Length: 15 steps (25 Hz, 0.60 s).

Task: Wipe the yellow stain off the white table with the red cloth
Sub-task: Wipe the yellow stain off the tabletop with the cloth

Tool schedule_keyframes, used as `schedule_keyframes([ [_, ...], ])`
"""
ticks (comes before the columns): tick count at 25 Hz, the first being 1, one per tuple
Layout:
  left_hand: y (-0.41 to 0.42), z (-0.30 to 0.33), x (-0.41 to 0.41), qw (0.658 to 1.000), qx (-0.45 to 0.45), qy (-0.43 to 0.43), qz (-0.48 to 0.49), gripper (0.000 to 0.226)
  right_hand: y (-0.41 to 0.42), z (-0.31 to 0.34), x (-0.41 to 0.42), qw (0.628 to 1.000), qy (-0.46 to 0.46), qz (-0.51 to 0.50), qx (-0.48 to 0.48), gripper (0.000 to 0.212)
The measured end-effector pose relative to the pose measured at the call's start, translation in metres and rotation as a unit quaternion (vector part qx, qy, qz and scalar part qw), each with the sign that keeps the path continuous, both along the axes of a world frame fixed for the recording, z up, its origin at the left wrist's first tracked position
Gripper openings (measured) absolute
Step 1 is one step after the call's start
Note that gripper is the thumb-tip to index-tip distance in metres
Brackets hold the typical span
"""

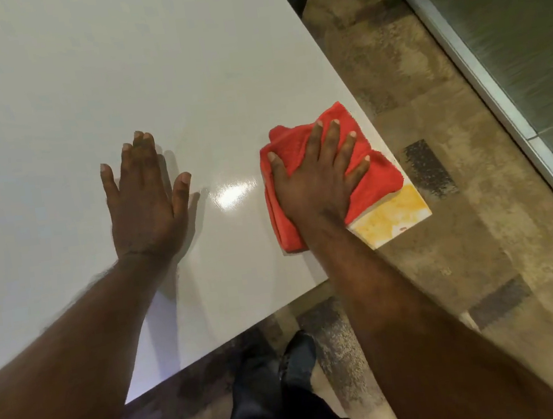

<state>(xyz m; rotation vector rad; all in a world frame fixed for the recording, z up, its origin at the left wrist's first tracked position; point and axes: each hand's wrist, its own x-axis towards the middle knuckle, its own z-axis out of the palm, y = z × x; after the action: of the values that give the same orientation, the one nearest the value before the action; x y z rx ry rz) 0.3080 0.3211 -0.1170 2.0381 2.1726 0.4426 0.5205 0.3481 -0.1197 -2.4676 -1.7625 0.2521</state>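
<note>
The white bench [82, 93] is seen from above, its right corner taken as landmark. The red cloth [364, 178] is pressed flat just inward of that corner under the right hand [316, 177], fingers spread. The left hand [145, 203], also spread, is braced well inward. The yellow stain [393, 215] is left exposed at the corner, nearward and rightward of the cloth.

The worktop [87, 75] is glossy white. A red cloth [365, 185] lies at its right edge beside a mottled yellow stain [393, 218]. The floor [403, 91] is blotchy brown and tan with dark grey patches.
</note>
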Motion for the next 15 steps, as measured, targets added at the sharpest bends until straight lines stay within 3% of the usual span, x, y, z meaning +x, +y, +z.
schedule_keyframes([
  [10, -0.103, 0.004, 0.037, 0.999, -0.050, -0.015, 0.012, 0.075, -0.100, 0.003, -0.011, 0.997, 0.004, 0.070, -0.032, 0.083],
  [15, -0.109, -0.001, 0.047, 0.998, -0.057, 0.007, -0.011, 0.074, -0.114, 0.001, 0.012, 0.999, 0.006, 0.033, -0.024, 0.081],
])
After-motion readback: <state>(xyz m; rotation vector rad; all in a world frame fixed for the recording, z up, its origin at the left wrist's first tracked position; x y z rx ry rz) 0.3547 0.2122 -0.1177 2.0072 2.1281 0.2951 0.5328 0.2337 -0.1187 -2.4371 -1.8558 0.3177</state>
